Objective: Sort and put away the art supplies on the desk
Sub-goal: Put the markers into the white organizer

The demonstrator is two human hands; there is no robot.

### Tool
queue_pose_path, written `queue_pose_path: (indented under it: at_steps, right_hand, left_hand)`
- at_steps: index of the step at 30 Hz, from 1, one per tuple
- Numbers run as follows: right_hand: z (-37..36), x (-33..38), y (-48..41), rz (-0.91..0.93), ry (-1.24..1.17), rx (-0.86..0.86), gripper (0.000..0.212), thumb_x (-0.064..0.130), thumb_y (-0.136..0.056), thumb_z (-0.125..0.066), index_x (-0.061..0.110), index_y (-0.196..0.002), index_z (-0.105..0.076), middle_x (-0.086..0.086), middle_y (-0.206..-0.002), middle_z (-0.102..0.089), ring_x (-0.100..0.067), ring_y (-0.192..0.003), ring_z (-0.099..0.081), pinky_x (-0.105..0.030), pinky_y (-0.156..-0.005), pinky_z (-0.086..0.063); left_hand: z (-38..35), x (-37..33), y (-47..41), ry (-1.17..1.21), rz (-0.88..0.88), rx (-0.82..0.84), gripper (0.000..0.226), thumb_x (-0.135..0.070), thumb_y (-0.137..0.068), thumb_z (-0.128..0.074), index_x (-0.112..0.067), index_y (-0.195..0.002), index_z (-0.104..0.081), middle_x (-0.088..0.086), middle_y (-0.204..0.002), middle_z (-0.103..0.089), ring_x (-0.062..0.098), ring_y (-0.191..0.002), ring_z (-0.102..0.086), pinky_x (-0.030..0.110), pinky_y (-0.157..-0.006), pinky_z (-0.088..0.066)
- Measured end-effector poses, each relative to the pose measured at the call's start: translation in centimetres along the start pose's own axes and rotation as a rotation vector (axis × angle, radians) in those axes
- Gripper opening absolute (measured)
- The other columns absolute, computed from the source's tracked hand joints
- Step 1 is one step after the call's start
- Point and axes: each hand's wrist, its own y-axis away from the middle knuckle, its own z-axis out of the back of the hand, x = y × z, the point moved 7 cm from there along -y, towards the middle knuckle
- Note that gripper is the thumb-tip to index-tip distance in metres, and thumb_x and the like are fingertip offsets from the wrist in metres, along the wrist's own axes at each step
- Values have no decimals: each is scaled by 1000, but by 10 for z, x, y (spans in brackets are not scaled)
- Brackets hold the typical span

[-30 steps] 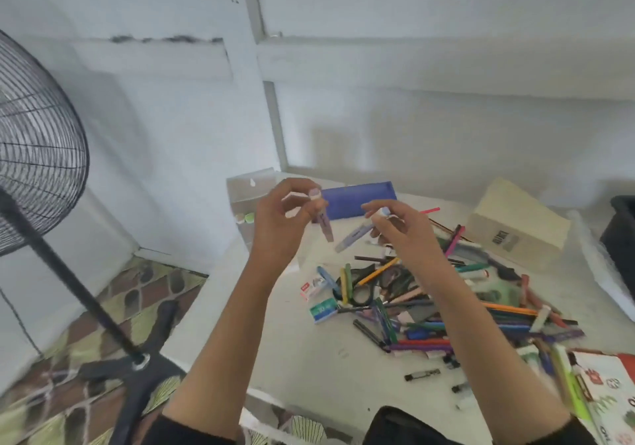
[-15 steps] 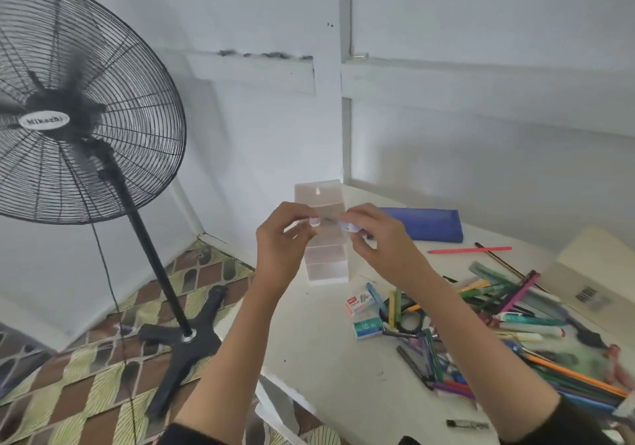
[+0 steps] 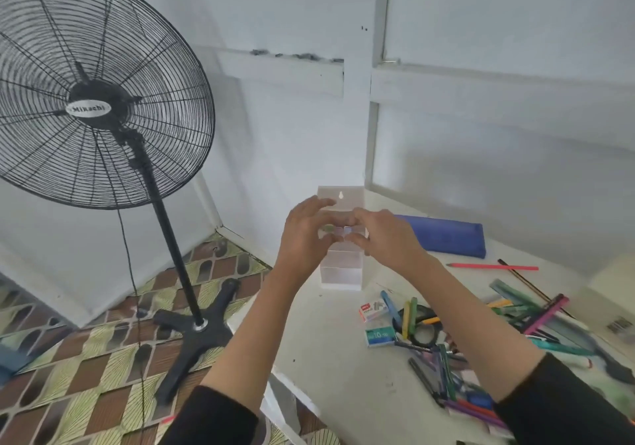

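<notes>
My L hand [image 3: 305,238] pinches a purplish marker [image 3: 338,230] & my R hand [image 3: 385,242] a blue-tipped marker [image 3: 347,230], both at the top of the clear organizer [image 3: 342,274] on the counter [image 3: 326,358]. Fan [image 3: 88,108] reads "Mikachi"; staple box [image 3: 379,336] "10".

pedestal fan [image 3: 99,108] ×1, left of left hand [image 3: 302,238] | tiered clear organizer [image 3: 342,274] ×1, behind both | blue pencil case [image 3: 446,238] ×1, beyond right hand [image 3: 388,238] | staple boxes [image 3: 374,309] ×2, near right forearm | pens [image 3: 546,314]: pile, uncountable

I read "Mikachi" on the fan's hub badge [image 3: 88,109]. The teal staple box [image 3: 379,335] on the table [image 3: 326,358] shows "10". Print on the red-and-white box [image 3: 372,310] beside it is too small for me to read.
</notes>
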Motion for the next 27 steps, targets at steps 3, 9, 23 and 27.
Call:
queue_pose_path:
  at_steps: [3,9,23,27]
  right_hand:
    - [3,1,-6,-7,129,28,25,36,-98,-44,19,-109,-58,-6,-94,-64,-26,-88,-62,-29,-63,-33]
    - [0,-1,-12,-30,174,74,24,40,-97,-44,18,-97,-54,-2,-85,-60,-24,-80,-59,-30,-61,-35]
    - [39,-10,62,-95,65,-465,18,19,-91,-57,16,-99,-73,0,-80,-72,-22,-63,-65,-23,-50,-44]
    - [43,-65,112,-427,8,-388,20,24,-93,-56,19,-105,-71,2,-84,-73,-20,-73,-66,-26,-59,-45]
  left_hand:
    - [-4,0,-1,36,67,54,30,-1,-74,-75,-18,-99,-75,4,-111,-66,26,-115,-49,29,-96,-37]
    - [-3,-2,1,66,29,-18,36,-1,-73,-76,-26,-100,-74,4,-102,-66,22,-104,-49,20,-84,-34]
    - [7,-32,9,81,-145,-311,10,-5,-74,-71,-6,-84,-70,10,-106,-61,19,-104,-50,39,-84,-48]
    - [-17,-73,3,115,-327,-260,8,-3,-73,-68,-3,-81,-67,11,-94,-63,23,-93,-50,36,-78,-46]
